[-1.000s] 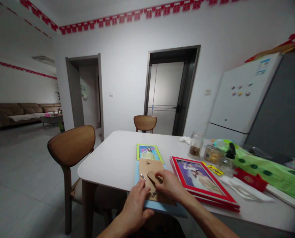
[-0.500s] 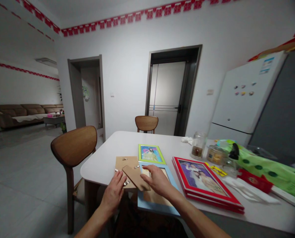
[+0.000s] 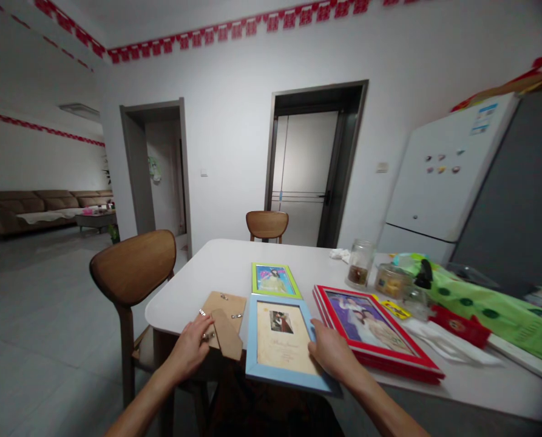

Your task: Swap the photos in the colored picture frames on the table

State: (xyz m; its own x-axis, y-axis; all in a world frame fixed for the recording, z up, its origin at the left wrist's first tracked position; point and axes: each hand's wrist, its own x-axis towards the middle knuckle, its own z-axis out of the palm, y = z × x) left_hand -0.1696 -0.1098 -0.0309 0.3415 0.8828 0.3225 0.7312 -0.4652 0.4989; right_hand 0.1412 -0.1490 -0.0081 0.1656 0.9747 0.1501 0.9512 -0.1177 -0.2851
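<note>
My left hand (image 3: 189, 351) grips the lower left part of a brown backing board (image 3: 235, 304) with metal clips and a stand flap, which sticks out over the table's front edge. My right hand (image 3: 332, 349) is closed on the right side of a light blue frame (image 3: 252, 340); a cream sheet with a small picture shows inside it. Behind the blue frame lies a green frame (image 3: 255, 280) with a photo. Stacked red frames (image 3: 423, 363) with a wedding photo on top lie to the right of my right hand.
On the table (image 3: 186, 297), a glass jar (image 3: 360, 261), a food container (image 3: 389, 281), a green bag (image 3: 489, 303), a red packet (image 3: 459, 326) and white tissues (image 3: 448, 346) stand or lie at the right. Wooden chairs are at the left (image 3: 134, 267) and far side (image 3: 267, 224).
The backing board has moved left, off the blue frame, with my left hand. My right hand has gone from the board to the frame's right side, and the frame's inside now shows.
</note>
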